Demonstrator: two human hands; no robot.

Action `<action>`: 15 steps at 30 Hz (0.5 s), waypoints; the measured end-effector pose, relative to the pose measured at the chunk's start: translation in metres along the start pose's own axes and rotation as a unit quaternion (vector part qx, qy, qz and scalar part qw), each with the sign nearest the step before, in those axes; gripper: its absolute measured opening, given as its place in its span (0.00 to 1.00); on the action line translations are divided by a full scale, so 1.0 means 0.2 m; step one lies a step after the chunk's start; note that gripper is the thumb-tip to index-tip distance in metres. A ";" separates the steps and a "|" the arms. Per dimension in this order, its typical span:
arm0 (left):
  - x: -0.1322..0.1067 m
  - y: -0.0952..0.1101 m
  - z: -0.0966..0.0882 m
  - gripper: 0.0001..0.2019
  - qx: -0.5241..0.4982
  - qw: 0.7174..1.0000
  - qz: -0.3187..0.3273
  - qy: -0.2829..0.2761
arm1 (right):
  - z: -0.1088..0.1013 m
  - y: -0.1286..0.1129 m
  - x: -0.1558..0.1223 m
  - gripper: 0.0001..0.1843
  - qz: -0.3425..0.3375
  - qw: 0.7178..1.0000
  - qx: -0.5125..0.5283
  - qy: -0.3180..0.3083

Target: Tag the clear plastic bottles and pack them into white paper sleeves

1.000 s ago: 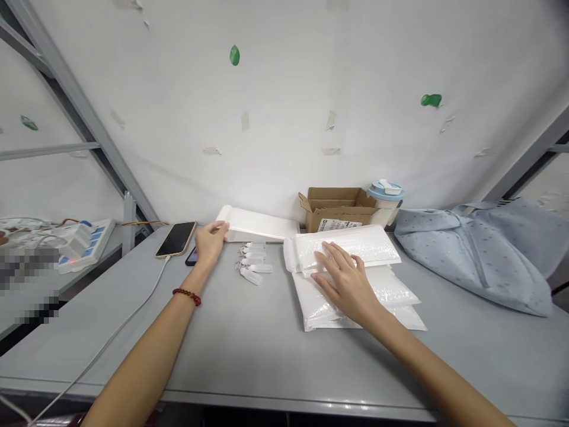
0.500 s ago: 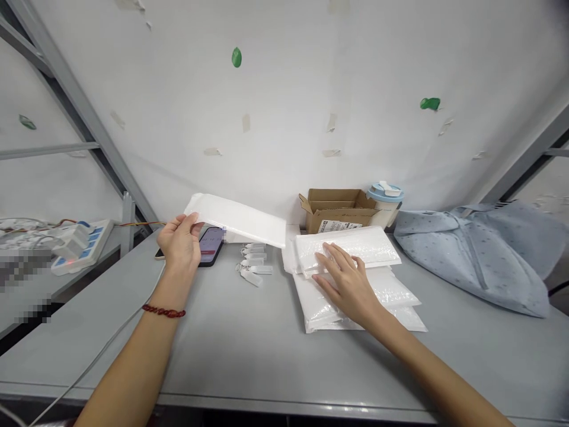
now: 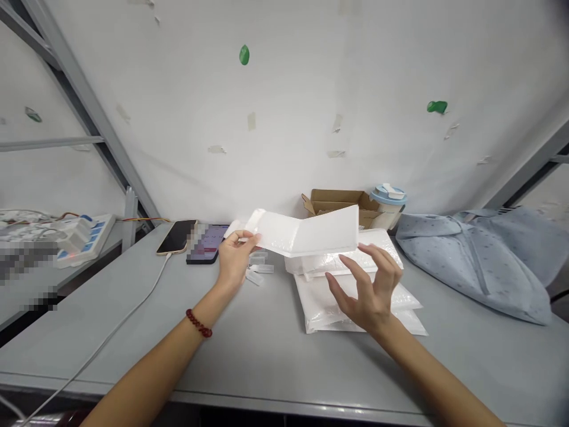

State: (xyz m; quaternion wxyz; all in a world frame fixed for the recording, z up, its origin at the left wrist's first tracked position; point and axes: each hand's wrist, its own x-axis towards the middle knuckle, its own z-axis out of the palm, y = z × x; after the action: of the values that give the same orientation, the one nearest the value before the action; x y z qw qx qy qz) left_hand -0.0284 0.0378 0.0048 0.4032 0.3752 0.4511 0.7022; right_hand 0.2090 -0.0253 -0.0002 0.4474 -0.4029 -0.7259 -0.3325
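Note:
My left hand [image 3: 235,261] grips the left end of a white padded envelope [image 3: 311,234] and holds it up above the grey table [image 3: 249,350]. My right hand [image 3: 368,290] hovers open just under the envelope's right end, fingers spread, above a stack of white bubble mailers [image 3: 400,293]. A few small white plastic clips [image 3: 258,271] lie on the table just behind my left hand.
Two phones [image 3: 176,236] [image 3: 205,244] lie at the back left, one on a white cable [image 3: 111,332]. A cardboard box [image 3: 333,198] and a lidded cup [image 3: 387,201] stand against the wall. A blue-grey cloth bag [image 3: 484,255] lies at the right. A power strip [image 3: 84,234] sits far left.
My left hand lifted the white envelope from the back of the table and carried it right, over the stack. My right hand rose off the stack and opened under it.

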 end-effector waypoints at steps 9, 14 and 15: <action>-0.06 -0.01 0.01 0.13 0.085 0.996 0.022 -0.006 | -0.01 0.00 -0.03 0.30 0.030 0.997 -0.061 -0.036; -0.13 -0.02 0.04 0.12 0.106 0.990 0.022 -0.095 | 0.01 -0.01 0.00 0.30 -0.011 0.989 0.030 -0.142; -0.14 -0.02 0.04 0.12 0.108 0.986 0.018 -0.128 | 0.02 -0.01 0.00 0.33 -0.008 0.986 0.039 -0.161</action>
State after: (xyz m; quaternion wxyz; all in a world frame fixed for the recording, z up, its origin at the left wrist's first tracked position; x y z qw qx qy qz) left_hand -0.0086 0.0155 -0.0008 0.4020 0.5113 0.4621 0.6028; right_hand 0.2066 -0.0230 -0.0013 0.3376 -0.4278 -0.8040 -0.2378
